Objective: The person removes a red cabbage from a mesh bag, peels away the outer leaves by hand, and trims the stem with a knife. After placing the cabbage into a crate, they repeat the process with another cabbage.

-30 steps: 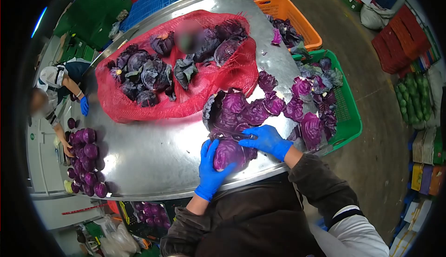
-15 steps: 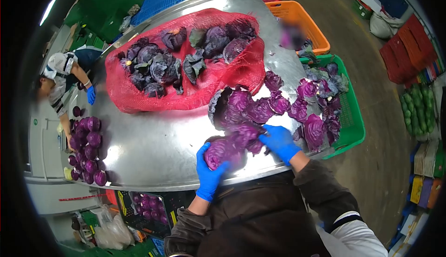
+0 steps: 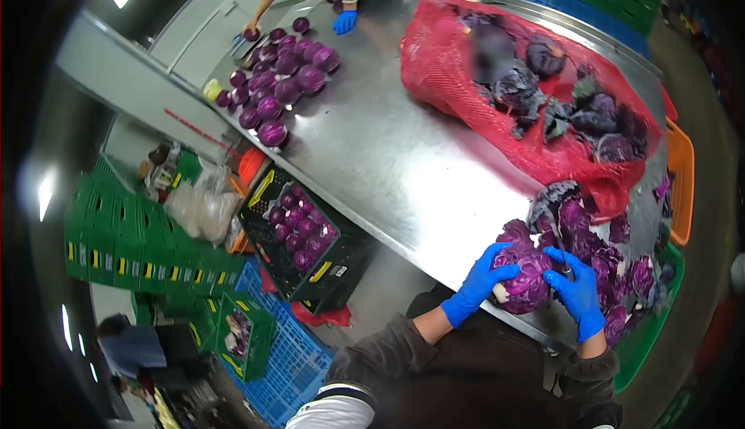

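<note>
Purple cabbage [image 3: 524, 280] between blue-gloved fingers [image 3: 504, 273]

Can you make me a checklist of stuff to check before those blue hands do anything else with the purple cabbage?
1. Gloves on: ok. The left hand and right hand both wear blue gloves.
2. Purple cabbage held steady: ok. It sits between both hands.
3. Sharp edge pointing away from fingers: cannot tell. A dark tool shows in the right hand, but no blade is clear.
4. Clear space beside the right hand: not ok. Loose leaves lie close by.
5. Other person's gloved hand out of the way: ok. It's at the table's far side.
6. Room in the green crate: cannot tell. Its inside is mostly hidden.
</note>
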{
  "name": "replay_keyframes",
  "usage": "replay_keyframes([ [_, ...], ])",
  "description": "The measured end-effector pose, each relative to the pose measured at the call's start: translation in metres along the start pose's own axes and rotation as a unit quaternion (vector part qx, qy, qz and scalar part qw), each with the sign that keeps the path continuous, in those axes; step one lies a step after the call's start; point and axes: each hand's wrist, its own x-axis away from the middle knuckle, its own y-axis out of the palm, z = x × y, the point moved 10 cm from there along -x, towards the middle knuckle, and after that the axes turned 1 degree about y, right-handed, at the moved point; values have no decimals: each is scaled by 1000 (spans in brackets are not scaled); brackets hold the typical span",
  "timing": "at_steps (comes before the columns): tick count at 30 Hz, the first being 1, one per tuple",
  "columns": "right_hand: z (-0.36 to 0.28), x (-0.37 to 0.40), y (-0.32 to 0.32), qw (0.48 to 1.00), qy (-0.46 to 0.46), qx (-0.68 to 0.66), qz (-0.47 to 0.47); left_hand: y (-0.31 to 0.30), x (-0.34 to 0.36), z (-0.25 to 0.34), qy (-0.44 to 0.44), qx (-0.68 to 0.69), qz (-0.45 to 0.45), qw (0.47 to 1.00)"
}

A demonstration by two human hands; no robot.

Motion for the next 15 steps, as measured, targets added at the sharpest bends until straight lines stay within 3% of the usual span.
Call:
replay_keyframes([
  [3,3,-10,13,999,29,13,-13,-15,11,2,-15,24,21,999],
  [4,-5,-14,14,999,-34,-1,18,-24,13,-1,-25,37,44,998],
  [5,-5,-17,17,999,-35,2,9,-34,15,-4,-36,50,68,996],
  [7,8,-18,23,986,57,-155,-1,-49,17,-15,-55,80,100,990],
  [9,4,-19,23,984,30,-178,8,-57,14,-16,-35,199,94,975],
  [10,3,-17,25,976,52,-211,-30,-78,25,-48,-142,186,182,955],
  [11,0,-14,21,966,71,-240,-59,-72,11,-36,-40,300,121,945],
  [12,-7,-13,6,965,62,-252,-19,-48,32,42,99,-15,102,990],
  [13,7,-16,-14,973,82,-217,11,-58,11,-17,-69,406,62,909],
  [14,8,-26,-35,996,-24,-56,63,-50,13,-7,-110,406,33,906],
  [15,4,-26,-49,981,-118,111,109,-52,10,-8,-99,403,30,909],
])
